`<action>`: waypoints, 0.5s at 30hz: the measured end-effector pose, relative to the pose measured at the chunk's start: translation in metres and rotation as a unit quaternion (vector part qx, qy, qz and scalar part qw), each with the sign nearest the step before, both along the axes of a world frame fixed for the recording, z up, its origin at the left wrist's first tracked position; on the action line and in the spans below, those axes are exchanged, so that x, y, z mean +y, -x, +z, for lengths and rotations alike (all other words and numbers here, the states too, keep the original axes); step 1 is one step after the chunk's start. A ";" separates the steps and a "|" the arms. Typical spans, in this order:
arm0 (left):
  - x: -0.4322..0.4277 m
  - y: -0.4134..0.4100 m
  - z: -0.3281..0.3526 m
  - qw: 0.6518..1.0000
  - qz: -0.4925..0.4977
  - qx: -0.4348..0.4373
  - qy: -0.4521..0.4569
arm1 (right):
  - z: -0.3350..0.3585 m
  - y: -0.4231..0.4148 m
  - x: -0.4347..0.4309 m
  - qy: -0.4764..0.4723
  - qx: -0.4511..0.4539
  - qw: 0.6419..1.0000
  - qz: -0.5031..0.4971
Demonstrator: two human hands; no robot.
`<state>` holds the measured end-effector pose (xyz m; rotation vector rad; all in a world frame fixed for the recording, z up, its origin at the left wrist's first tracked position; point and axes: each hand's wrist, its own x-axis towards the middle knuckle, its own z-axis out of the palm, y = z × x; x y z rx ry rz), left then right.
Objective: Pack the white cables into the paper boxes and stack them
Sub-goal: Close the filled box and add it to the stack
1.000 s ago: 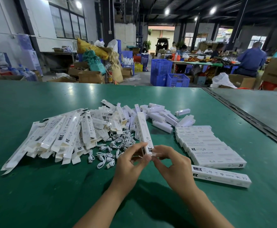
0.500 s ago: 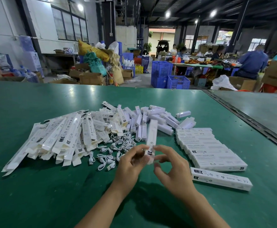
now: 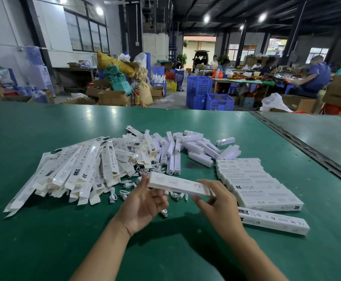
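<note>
I hold a long white paper box [image 3: 177,184] level, just above the green table [image 3: 44,230], with its length running left to right. My left hand [image 3: 145,203] lies palm up under its left end, thumb against the box and fingers curled beneath. My right hand [image 3: 216,201] pinches the right end. Loose white cables [image 3: 128,185] lie on the table just behind my left hand. To the left spreads a heap of flat, unfolded boxes [image 3: 70,171]. A row of packed boxes [image 3: 254,179] lies side by side on the right, with one more packed box [image 3: 273,220] in front of it.
Several short white blocks [image 3: 194,149] are scattered behind the cables. A dark seam [image 3: 307,151] separates this table from a grey one on the right. Beyond the far edge are blue crates [image 3: 218,101], cardboard boxes and people working at other tables.
The box pointed away from me; it has now been turned sideways and lifted. My right hand has slid to its right end and my left hand has opened palm up under the left end.
</note>
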<state>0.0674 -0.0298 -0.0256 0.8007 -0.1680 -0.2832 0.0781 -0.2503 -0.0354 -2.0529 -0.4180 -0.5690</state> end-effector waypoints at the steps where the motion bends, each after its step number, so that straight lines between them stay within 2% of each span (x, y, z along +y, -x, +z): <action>1: 0.000 -0.001 -0.002 1.000 0.018 -0.005 0.009 | 0.000 0.001 0.002 -0.004 0.015 1.000 0.018; 4: -0.004 -0.001 -0.005 0.997 0.018 -0.073 -0.010 | 0.000 0.005 0.008 -0.003 0.058 0.996 0.063; 7: -0.020 0.002 -0.010 0.977 0.057 -0.122 -0.167 | -0.002 0.006 0.012 -0.008 0.081 0.993 0.088; 9: -0.033 0.003 -0.014 0.956 0.116 -0.110 -0.246 | -0.004 0.006 0.013 -0.007 0.093 0.991 0.094; 12: -0.040 0.002 -0.016 0.940 0.179 -0.107 -0.269 | -0.009 0.002 0.013 -0.002 0.119 0.989 0.089; 15: -0.037 -0.002 -0.015 0.936 0.260 -0.064 -0.230 | -0.016 -0.005 0.012 -0.008 0.117 0.991 0.064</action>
